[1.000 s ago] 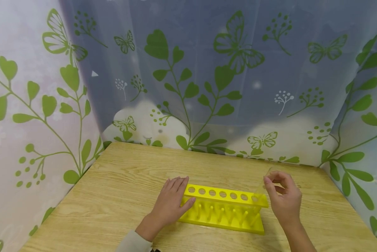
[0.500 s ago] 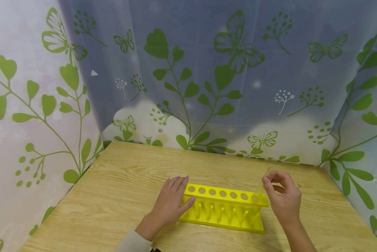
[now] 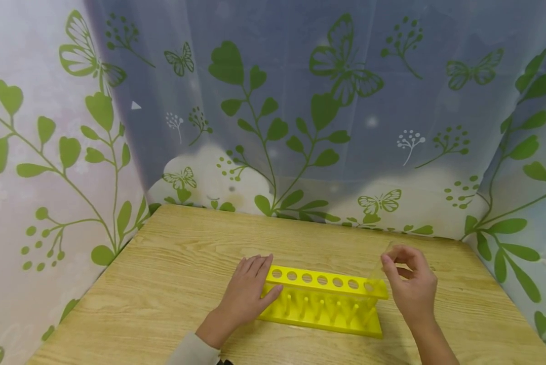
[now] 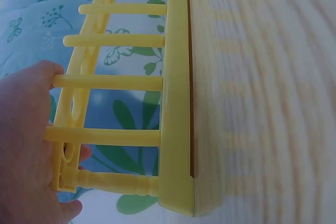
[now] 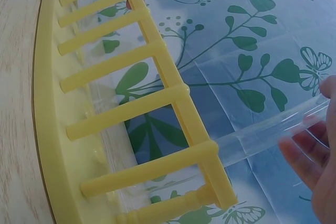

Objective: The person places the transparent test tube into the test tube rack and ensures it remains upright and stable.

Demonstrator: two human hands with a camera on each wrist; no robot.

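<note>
A yellow test tube rack [image 3: 327, 329] stands on the table, its top bar pierced by a row of round holes above a row of pegs. At its left end my left hand [image 3: 250, 291] grips the top bar, fingers laid over it and thumb on the near side. My right hand [image 3: 412, 279] is at the opposite end, pinching a clear test tube [image 5: 262, 135] between thumb and fingers. The tube slants down to the left, and its lower part overlaps the rightmost hole of the top bar in the head view. In the left wrist view the left hand [image 4: 26, 145] holds the rack's end post region.
The wood-grain table [image 3: 186, 243] extends behind and to both sides of the rack. Patterned cloth [image 3: 291, 152] with leaves and butterflies hangs at the back and both sides. A faint clear strip [image 5: 113, 145] shows behind the rack's base in the right wrist view.
</note>
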